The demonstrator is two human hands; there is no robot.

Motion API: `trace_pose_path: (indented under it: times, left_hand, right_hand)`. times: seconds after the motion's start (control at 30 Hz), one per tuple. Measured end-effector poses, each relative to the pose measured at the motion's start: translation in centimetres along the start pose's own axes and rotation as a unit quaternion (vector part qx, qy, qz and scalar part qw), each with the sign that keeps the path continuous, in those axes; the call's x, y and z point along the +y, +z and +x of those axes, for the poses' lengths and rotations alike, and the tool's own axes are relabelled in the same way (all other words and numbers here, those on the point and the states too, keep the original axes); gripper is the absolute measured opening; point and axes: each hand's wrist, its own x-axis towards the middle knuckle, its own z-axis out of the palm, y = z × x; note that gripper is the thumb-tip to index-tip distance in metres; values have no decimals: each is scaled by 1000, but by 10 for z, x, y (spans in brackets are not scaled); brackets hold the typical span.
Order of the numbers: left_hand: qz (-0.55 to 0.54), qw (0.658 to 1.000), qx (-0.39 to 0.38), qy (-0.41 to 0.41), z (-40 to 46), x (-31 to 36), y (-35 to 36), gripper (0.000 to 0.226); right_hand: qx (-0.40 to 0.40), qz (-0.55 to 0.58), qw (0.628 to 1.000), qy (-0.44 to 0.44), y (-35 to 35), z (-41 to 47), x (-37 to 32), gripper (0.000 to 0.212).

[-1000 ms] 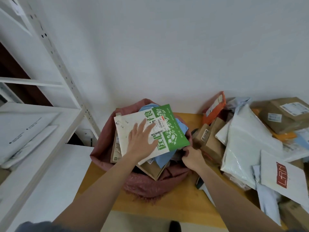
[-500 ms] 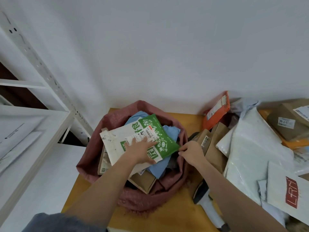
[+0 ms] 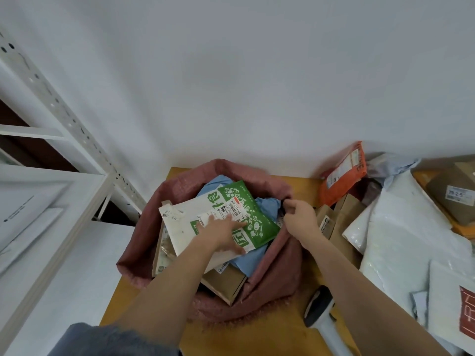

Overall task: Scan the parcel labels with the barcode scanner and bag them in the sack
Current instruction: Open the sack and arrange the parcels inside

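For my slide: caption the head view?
Left hand presses green-and-white parcel into pink sack; right hand pinches its rim.

A plain white wall (image 3: 257, 73) fills the upper view, evenly lit. A white metal shelving unit (image 3: 59, 196) with a perforated upright stands at the left. A yellow wooden table (image 3: 282, 335) sits against the wall.

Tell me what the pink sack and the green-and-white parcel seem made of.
Pink sack: likely woven plastic, matte; fine weave texture, frayed bottom edge. Green-and-white flat parcel under the left hand: probably a printed plastic mailer, smooth and slightly glossy, though coated paper is possible.
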Motion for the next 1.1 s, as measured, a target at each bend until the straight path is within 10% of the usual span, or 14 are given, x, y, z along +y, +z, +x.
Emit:
trace_pose_path:
  times: [0.4, 0.53, 0.67, 0.87, 1.1]
  left_hand:
    - [15, 1000, 8, 24, 18, -22, -9, 82]
    - [-1, 1000, 3, 17, 23, -22, -8, 79]
    - [-234, 965, 99, 66, 14, -35, -22, 54]
    - [-293, 881, 342, -147, -16, -99, -32, 49]
    - [-277, 843, 245, -390, -50, -169, 13, 65]
  right_hand:
    - [253, 144, 934, -205, -23, -43, -60, 48]
    - [246, 123, 936, -218, -26, -52, -61, 49]
    - [176, 45, 969, -165, -29, -48, -60, 47]
    - [58, -34, 997, -33, -15, -48, -56, 53]
    - [-44, -59, 997, 20, 7, -53, -50, 86]
